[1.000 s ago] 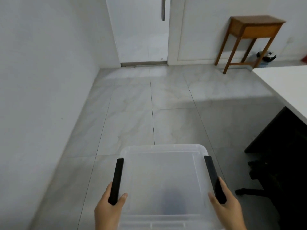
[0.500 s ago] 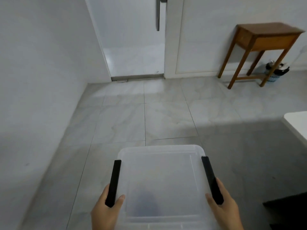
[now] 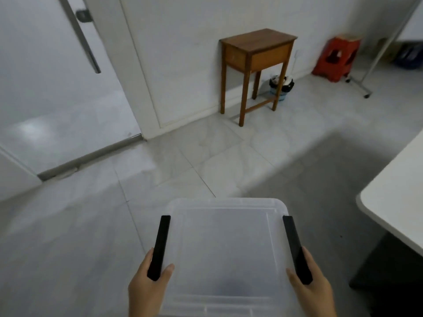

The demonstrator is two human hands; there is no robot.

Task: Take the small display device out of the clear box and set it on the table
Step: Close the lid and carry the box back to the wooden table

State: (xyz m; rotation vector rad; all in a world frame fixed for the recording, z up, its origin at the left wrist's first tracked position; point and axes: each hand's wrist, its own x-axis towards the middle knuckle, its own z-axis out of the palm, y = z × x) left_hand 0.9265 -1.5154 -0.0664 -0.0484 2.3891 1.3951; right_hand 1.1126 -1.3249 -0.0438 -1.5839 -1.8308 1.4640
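Observation:
I carry a clear box (image 3: 226, 236) with a frosted lid in front of me, above the tiled floor. My left hand (image 3: 148, 287) grips its black left latch handle (image 3: 159, 245). On the other side my right hand (image 3: 312, 284) grips the black right latch handle (image 3: 296, 248). The lid is closed. A dark blur (image 3: 231, 286) shows through the lid near me; I cannot make out the small display device. The white table (image 3: 398, 197) juts in at the right edge, its rounded corner just right of the box.
A small wooden side table (image 3: 256, 62) stands against the far wall with a small bin (image 3: 280, 88) under it. A red stool (image 3: 337, 57) and a rolling stand's leg (image 3: 357, 85) are at the far right. A white door (image 3: 57, 76) is at the left.
The view has swung to the right and tilted: the door slid left, the wooden table moved toward the centre, and the white table came closer on the right. Both hands keep their grip.

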